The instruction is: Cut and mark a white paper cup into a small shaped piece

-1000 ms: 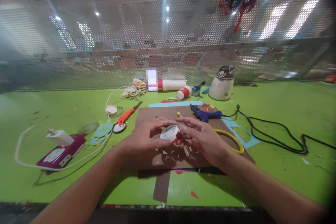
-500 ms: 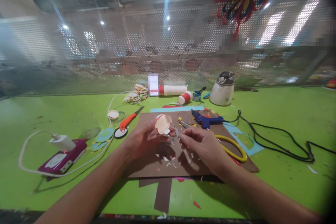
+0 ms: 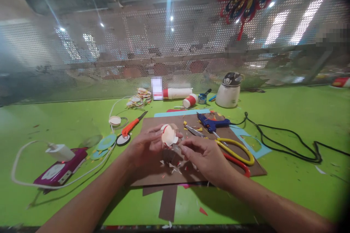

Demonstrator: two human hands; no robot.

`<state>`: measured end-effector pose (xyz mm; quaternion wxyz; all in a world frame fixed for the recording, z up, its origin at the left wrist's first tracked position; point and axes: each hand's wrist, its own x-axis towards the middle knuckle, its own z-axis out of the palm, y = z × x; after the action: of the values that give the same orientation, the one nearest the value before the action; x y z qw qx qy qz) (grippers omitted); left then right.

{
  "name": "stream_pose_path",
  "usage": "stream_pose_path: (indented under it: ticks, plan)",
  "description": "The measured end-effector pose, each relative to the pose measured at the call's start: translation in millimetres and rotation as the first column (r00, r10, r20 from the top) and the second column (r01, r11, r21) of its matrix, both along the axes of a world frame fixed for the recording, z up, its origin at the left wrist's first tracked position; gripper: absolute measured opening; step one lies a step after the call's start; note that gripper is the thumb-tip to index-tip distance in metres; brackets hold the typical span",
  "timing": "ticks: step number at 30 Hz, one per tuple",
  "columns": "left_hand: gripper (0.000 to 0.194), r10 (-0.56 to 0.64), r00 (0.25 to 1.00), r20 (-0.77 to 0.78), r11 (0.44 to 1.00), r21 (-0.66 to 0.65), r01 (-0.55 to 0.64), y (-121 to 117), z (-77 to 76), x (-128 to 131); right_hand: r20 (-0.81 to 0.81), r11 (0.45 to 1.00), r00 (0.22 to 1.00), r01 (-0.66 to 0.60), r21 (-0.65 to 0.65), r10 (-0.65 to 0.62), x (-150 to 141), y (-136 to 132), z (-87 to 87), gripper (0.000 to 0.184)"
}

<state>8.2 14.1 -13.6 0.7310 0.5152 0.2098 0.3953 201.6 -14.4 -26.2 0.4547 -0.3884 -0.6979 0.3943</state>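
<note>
My left hand (image 3: pixel 146 142) is closed round a small paper cup base (image 3: pixel 168 136), white inside with a red edge and cut flaps standing up. The round open side faces me, above the brown board (image 3: pixel 147 174). Just right of it, my right hand (image 3: pixel 203 153) has thumb and forefinger pinched together near a flap at the cup base's lower edge. Whatever sits between those fingertips is too small to make out. Scissors (image 3: pixel 236 153) with yellow and red handles lie beside my right hand. White paper scraps (image 3: pixel 175 169) are scattered below both hands.
A blue glue gun (image 3: pixel 214 122) with a black cord lies at the board's back right. An orange-handled knife (image 3: pixel 131 127) and purple power strip (image 3: pixel 60 167) are to the left. Paper cups (image 3: pixel 190 100), a jar (image 3: pixel 202 98) and a white jug (image 3: pixel 228 91) stand behind.
My right hand has come closer to the cup base, its fingertips now near the lower flap. The cup base has turned slightly in my left hand. The view has shifted a little right.
</note>
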Motion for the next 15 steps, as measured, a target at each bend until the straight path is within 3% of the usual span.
stream_pose_path:
  ticks: [6, 11, 13, 15]
  plan:
    - [0.037, -0.032, 0.999, -0.018, 0.994, -0.110, 0.029, -6.2, 3.8, 0.9, -0.018, 0.999, 0.999, 0.030, 0.026, -0.029, 1.1, -1.4, 0.6, 0.016]
    - [0.039, 0.048, 0.995, -0.085, 0.989, -0.136, -0.059, -14.0, 5.1, 7.2, -0.078, 0.993, 0.991, 0.108, 0.053, -0.104, 2.8, -2.0, 2.2, 0.021]
    - [0.037, 0.143, 0.971, -0.189, 0.983, -0.084, -0.161, -18.2, 3.5, 12.5, -0.100, 0.991, 0.987, 0.128, 0.043, -0.123, 3.2, -0.7, 1.6, 0.020]
    - [0.039, 0.275, 0.908, -0.317, 0.962, 0.096, -0.257, -20.5, 0.5, 17.3, -0.114, 0.993, 0.987, 0.117, 0.002, -0.116, 3.2, 1.9, -0.1, 0.020]
